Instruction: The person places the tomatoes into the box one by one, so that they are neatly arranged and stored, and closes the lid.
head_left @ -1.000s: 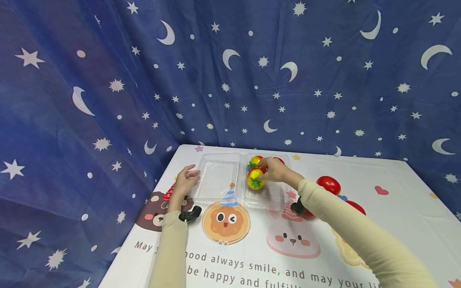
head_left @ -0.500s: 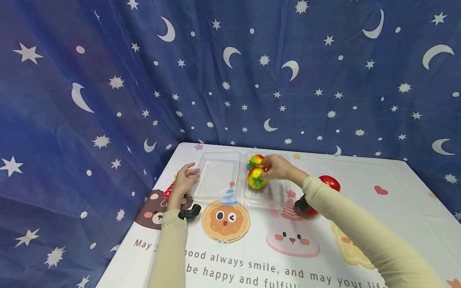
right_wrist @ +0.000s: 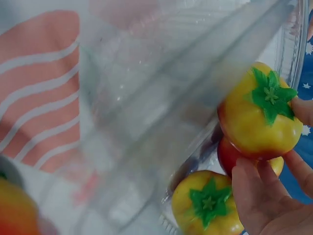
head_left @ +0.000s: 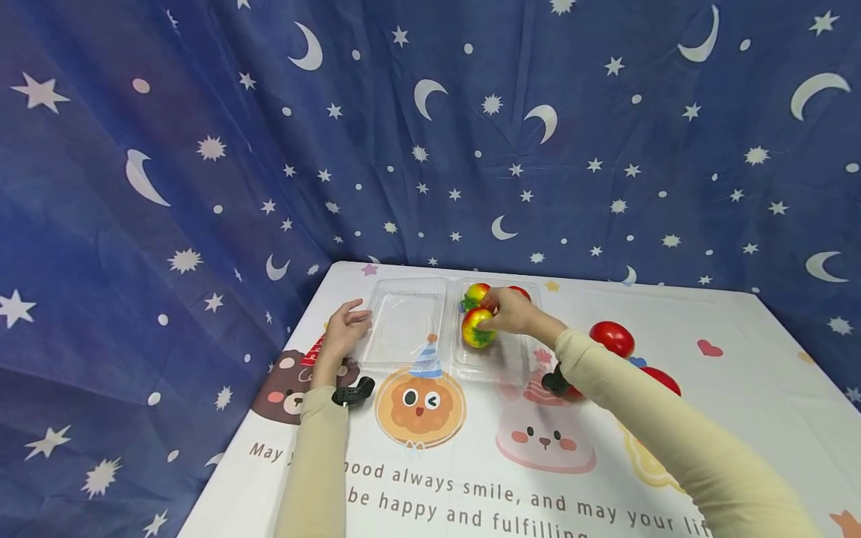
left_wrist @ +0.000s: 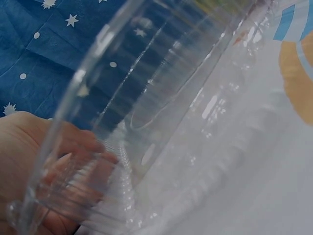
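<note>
While the R hand [head_left: 513,311] pinches it, thumb one side & fingers t'other, a yellow-red fruit [head_left: 474,335] w/ green leaf cap sits within the R half [head_left: 496,362] of an open clear box; can't tell if it touches the box floor. Just behind it, same half, is a 2nd fruit [head_left: 478,291], also yellow-red w/ green leaves. A red fruit [head_left: 519,292] shows pt. hidden past the hand, nr the far edge. R wrist cam has the held one close up, leaves facing the lens, blurry clear plastic across mid-frame.

L half [head_left: 405,321] of the box lies opened out alongside. L hand [head_left: 341,334] is just beside its outer edge, fingers loosely bent, nothing gripped; L wrist cam sees them thru the clear wall, contact unclear.

Nr the R forearm, on the table: a glossy red tomato [head_left: 612,339] & another tomato [head_left: 662,380], pt. covered by the pale R sleeve [head_left: 662,426]. White tablecloth [head_left: 753,403] has cartoon faces, incl. a winking one [head_left: 420,407], + lettering. Dark-blue curtain [head_left: 377,134] w/ moons & stars stands behind & to the L.
</note>
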Demonstrator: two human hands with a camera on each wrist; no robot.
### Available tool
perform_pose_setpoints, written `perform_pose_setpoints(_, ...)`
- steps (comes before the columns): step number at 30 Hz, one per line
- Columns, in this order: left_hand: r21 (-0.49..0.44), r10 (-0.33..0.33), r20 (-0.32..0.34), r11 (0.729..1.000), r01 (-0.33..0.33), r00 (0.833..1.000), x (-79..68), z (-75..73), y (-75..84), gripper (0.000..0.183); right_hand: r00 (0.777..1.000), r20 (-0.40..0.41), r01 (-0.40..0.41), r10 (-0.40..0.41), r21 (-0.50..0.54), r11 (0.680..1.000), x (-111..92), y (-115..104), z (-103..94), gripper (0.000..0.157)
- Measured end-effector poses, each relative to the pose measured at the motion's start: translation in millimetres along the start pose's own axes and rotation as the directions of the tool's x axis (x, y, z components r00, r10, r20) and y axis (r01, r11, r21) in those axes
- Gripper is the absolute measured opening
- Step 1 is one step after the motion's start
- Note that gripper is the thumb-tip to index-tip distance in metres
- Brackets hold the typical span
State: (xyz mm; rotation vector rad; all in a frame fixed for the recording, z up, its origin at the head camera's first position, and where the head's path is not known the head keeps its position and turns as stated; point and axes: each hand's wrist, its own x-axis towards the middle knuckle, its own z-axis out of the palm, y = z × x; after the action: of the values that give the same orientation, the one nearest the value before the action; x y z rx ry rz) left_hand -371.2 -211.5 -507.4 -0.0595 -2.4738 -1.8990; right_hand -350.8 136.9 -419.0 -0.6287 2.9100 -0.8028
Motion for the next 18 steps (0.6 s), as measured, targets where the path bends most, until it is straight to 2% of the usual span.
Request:
perform_pose_setpoints(7, 0.005, -0.003, 0.000, 1.000, 0.003, 1.000, -0.4, 1.8, 0.9, 0.058, 0.997, 0.072, -0.027, 0.026, 0.012, 1.000, -0.3, -4.5, 1.6, 0.048)
perform_pose_setpoints(11, 0.007, -0.008, -0.001, 1.000, 0.008, 1.000, -1.6, 1.6, 1.6, 0.058, 0.998, 0.048, -0.043, 0.043, -0.004, 0.999, 0.1, -5.1, 2.9, 0.049)
perform_pose_setpoints(18, 0.014, -0.003, -0.002, 1.000, 0.003, 1.000, -2.4, 0.4, 1.1, 0.058, 1.000, 0.023, -0.005, 0.006, -0.051, 0.999, 1.2, -6.1, 3.7, 0.049)
